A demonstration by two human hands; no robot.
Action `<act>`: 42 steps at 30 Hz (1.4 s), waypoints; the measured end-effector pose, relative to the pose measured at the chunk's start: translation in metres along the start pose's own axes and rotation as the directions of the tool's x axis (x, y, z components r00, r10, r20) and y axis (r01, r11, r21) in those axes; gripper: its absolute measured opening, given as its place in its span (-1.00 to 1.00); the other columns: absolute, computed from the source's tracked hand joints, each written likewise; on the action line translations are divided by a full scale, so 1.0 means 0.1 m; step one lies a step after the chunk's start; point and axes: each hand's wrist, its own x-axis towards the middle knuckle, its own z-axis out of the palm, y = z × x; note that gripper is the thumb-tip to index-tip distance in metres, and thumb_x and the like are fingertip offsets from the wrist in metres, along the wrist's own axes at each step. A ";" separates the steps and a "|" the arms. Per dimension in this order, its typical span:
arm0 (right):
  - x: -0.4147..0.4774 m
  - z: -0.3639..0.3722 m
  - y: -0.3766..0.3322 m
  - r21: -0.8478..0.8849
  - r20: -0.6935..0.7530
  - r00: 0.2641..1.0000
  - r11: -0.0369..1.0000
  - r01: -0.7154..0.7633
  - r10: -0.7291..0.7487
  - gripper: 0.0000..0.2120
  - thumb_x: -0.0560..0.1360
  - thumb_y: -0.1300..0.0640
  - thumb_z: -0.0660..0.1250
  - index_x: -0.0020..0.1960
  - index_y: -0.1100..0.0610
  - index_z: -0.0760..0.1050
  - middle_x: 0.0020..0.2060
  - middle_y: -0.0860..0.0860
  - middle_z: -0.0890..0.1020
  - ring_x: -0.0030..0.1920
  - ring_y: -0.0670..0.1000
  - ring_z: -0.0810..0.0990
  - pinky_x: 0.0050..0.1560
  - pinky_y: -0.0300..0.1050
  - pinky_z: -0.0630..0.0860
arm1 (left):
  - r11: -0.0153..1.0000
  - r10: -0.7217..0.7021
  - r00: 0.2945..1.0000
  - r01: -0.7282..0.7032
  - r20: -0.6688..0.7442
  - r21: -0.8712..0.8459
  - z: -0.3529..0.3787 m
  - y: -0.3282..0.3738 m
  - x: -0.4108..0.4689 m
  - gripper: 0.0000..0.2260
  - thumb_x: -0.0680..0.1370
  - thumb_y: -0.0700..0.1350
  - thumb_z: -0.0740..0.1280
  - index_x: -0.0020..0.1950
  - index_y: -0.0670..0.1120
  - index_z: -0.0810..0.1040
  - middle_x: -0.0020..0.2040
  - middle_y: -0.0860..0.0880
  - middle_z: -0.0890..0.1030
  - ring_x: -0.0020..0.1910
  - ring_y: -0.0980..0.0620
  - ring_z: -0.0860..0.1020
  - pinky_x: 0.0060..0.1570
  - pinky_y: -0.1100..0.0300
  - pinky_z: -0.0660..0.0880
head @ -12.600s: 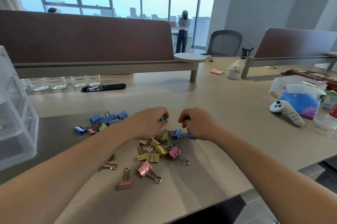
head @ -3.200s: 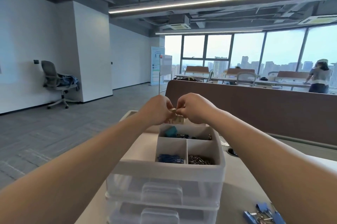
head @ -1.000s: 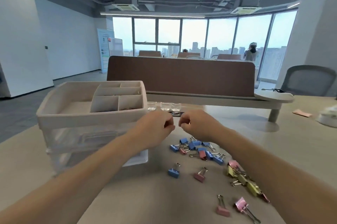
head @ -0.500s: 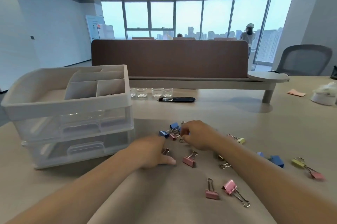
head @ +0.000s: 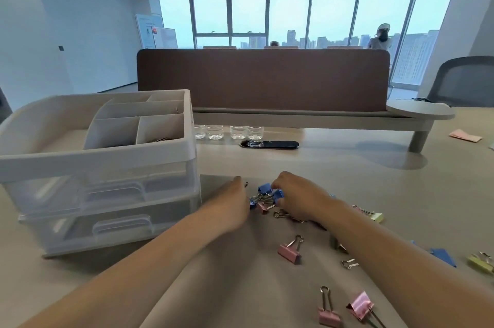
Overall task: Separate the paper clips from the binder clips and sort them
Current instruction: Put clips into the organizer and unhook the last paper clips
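Note:
A tangle of blue binder clips [head: 265, 190] with a pink one lies on the desk's grey mat [head: 240, 274]. My right hand [head: 296, 194] curls over the tangle's right side and pinches a blue clip. My left hand [head: 232, 206] is at its left edge with the fingers curled down; a wire handle pokes out past the fingertips. Loose pink binder clips lie nearer me [head: 290, 250], [head: 329, 313], [head: 359, 306]. A yellow binder clip [head: 375, 217] lies to the right. No paper clips are plainly visible on the desk.
A white drawer organizer [head: 93, 156] with divided top compartments stands at the left, close to my left hand. Small clear cups [head: 230, 132] and a dark cable slot [head: 270, 144] sit behind the clips, below a brown divider [head: 262, 79]. More clips [head: 481, 263] lie far right.
Both hands have moved forward and closed in on the blue cluster. My left hand has left its flat spot on the mat. The camera has tilted down and nearer.

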 end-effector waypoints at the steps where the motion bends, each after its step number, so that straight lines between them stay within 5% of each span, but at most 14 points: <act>1: 0.02 0.01 0.00 -0.010 0.016 1.000 1.000 0.021 -0.021 -0.69 0.58 0.12 0.26 0.31 0.00 0.50 0.18 0.01 0.47 0.07 0.09 0.54 0.01 -0.04 0.48 | 1.000 -0.010 1.000 0.010 0.004 0.011 0.01 0.02 0.04 -0.93 0.59 -0.18 0.18 0.05 -0.14 0.33 -0.02 -0.15 0.50 -0.13 -0.08 0.47 -0.27 0.12 0.32; 6: 0.07 0.03 0.06 -0.030 0.010 0.995 0.995 0.097 -0.097 -0.71 0.58 0.18 0.24 0.24 -0.04 0.56 0.01 0.04 0.46 -0.07 0.13 0.54 -0.09 0.00 0.47 | 0.998 -0.034 0.999 0.033 0.016 0.049 0.21 -0.01 0.30 -0.74 0.62 -0.03 0.22 0.21 -0.16 0.39 0.16 -0.18 0.53 0.06 -0.16 0.53 -0.12 0.11 0.40; 11: 0.18 -0.03 0.15 -0.055 0.027 0.999 0.997 0.049 -0.048 -0.65 0.60 0.12 0.26 0.38 0.06 0.45 0.21 0.05 0.44 0.10 0.11 0.53 0.10 -0.01 0.51 | 0.994 0.002 0.999 -0.007 0.044 0.106 0.29 -0.07 0.40 -0.67 0.62 0.13 0.21 0.17 -0.12 0.42 0.05 -0.10 0.55 -0.08 -0.06 0.50 -0.15 0.10 0.43; 14: 0.32 -0.04 0.13 -0.054 0.025 0.999 0.998 0.031 -0.030 -0.62 0.62 0.10 0.23 0.43 0.07 0.40 0.26 0.06 0.40 0.17 0.15 0.52 0.16 0.05 0.50 | 0.995 0.019 0.999 -0.023 0.037 0.099 0.28 -0.09 0.41 -0.72 0.62 0.09 0.22 0.13 -0.11 0.43 0.09 -0.13 0.56 0.00 -0.11 0.53 -0.11 0.10 0.43; 23: 0.66 0.07 -0.11 -0.108 0.125 0.992 0.994 0.004 0.010 -0.76 0.55 0.08 0.30 0.13 0.21 0.54 0.06 0.12 0.56 -0.04 0.12 0.54 -0.09 -0.09 0.48 | 0.996 0.048 0.998 -0.052 0.050 0.070 0.25 -0.13 0.37 -0.67 0.64 -0.07 0.22 0.34 -0.20 0.30 0.29 -0.20 0.45 0.21 -0.19 0.48 -0.06 0.12 0.34; 33: 0.59 0.07 -0.14 -0.145 0.114 0.993 0.989 0.028 -0.012 -0.79 0.53 0.12 0.31 0.10 0.18 0.57 0.01 0.11 0.61 0.01 0.13 0.58 -0.02 -0.07 0.52 | 0.992 0.075 0.994 -0.081 0.076 0.094 0.23 -0.13 0.34 -0.91 0.59 -0.19 0.21 0.03 -0.09 0.29 0.07 -0.15 0.52 -0.05 -0.11 0.48 -0.16 0.08 0.39; 42: 0.50 -0.01 -0.06 0.037 -0.081 0.995 0.997 0.069 -0.066 -0.73 0.56 0.07 0.31 0.20 0.18 0.52 0.09 0.12 0.52 0.00 0.14 0.54 0.02 0.00 0.51 | 0.997 0.061 0.998 -0.060 0.017 -0.042 0.17 -0.10 0.30 -0.78 0.53 -0.32 0.16 0.15 -0.13 0.38 0.06 -0.12 0.47 -0.08 -0.05 0.40 -0.19 0.15 0.30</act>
